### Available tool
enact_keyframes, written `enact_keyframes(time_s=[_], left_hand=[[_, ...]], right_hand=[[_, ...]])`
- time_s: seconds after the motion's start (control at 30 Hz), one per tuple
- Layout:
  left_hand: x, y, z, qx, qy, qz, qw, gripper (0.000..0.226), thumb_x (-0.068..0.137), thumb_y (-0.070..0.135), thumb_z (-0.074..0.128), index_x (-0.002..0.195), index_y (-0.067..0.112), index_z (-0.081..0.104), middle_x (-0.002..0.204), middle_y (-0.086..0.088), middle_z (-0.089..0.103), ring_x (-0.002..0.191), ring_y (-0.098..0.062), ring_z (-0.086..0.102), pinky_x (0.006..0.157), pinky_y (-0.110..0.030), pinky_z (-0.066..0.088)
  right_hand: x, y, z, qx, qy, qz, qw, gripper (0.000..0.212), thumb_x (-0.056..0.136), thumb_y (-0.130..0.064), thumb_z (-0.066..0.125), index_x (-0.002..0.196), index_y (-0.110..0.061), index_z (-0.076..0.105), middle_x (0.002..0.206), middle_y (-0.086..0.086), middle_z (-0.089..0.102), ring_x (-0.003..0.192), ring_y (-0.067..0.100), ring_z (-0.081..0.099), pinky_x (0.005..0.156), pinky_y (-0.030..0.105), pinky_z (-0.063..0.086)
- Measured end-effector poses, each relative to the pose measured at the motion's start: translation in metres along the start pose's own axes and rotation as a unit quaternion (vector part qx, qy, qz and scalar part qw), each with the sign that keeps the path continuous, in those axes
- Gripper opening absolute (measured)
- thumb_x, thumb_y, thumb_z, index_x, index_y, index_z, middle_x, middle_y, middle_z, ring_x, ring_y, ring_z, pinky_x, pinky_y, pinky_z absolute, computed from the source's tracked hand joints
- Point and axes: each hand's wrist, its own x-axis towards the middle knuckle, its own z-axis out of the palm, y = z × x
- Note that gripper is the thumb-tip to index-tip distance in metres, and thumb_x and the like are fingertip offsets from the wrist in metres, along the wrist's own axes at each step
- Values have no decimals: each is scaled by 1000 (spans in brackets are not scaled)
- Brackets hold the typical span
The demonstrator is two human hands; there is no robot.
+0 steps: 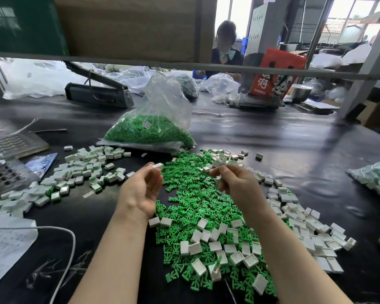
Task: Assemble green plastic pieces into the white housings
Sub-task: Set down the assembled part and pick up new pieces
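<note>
A heap of loose green plastic pieces [191,194] covers the middle of the black table [294,145], with empty white housings [219,244] scattered over it and to its right [305,227]. My left hand [140,191] hovers above the heap's left edge and pinches one white housing [158,165] at its fingertips. My right hand [237,185] is raised beside it with curled fingers around a white housing [218,179]; what else it holds is hidden. A spread of housings with green inserts [79,174] lies at the left.
A clear bag of green pieces [149,128] stands behind the heap. A heat sealer [97,91] sits at the back left, trays [7,172] and papers [4,244] at the left, another bag [377,176] at the right edge. A person [226,44] sits across the table.
</note>
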Motion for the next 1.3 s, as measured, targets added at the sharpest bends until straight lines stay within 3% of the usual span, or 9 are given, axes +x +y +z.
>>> enact_keyframes(time_s=[0.17,0.3,0.47,0.6,0.73,0.9,1.03,1.17,1.3], left_hand=[[17,18,-18,-106,70,-18,992,22,99,11,51,78,8,56,42,2,59,37,-3,58,46,-16,53],[22,24,-27,-165,88,-28,982,24,102,7,44,80,3,54,60,-3,64,41,-7,62,47,-19,55],[22,28,-28,-187,86,-17,978,28,105,8,35,86,1,54,76,-7,70,88,-11,69,77,-19,57],[22,33,-31,-210,78,15,975,29,106,13,29,119,2,51,118,-11,65,113,-18,65,86,-28,55],[20,33,-32,-204,69,17,976,37,105,23,32,135,3,42,123,-13,63,109,-21,65,84,-30,54],[13,25,-21,-59,44,2,997,25,101,22,39,96,14,62,94,1,69,78,-9,65,68,-22,50],[5,13,-7,84,-20,19,996,25,100,19,45,91,16,68,72,5,72,60,-5,64,62,-21,48],[-4,-5,6,286,-66,92,951,19,98,12,52,97,15,71,77,3,73,64,-7,60,60,-22,46],[-13,-20,14,381,-126,106,910,17,96,10,55,97,17,71,78,3,73,68,-9,59,64,-26,46]], right_hand=[[6,8,-22,-135,101,-4,986,17,99,-14,54,87,-15,66,66,-4,59,48,2,52,42,14,39],[11,21,-36,-312,100,23,945,9,95,-22,59,93,-20,67,73,-7,62,60,14,55,58,27,42],[10,24,-41,-457,103,40,883,12,94,-26,57,99,-23,68,88,-2,68,82,19,63,76,37,55],[7,25,-39,-547,90,36,831,24,96,-38,52,104,-21,67,95,-1,67,92,20,59,85,37,53],[6,25,-33,-616,81,40,782,39,93,-58,51,98,-21,64,92,-1,64,88,18,58,78,30,52],[6,23,-29,-614,82,56,783,24,92,-41,56,93,-17,62,93,3,63,92,24,59,80,34,53],[6,23,-26,-615,92,32,782,12,89,-25,54,92,-17,63,88,0,64,83,21,58,67,30,49],[6,24,-27,-617,105,13,780,13,88,-21,51,89,-17,63,84,1,63,82,21,55,65,29,45],[8,25,-28,-624,115,3,773,16,89,-17,47,81,-18,61,76,0,58,75,20,53,60,29,39]])
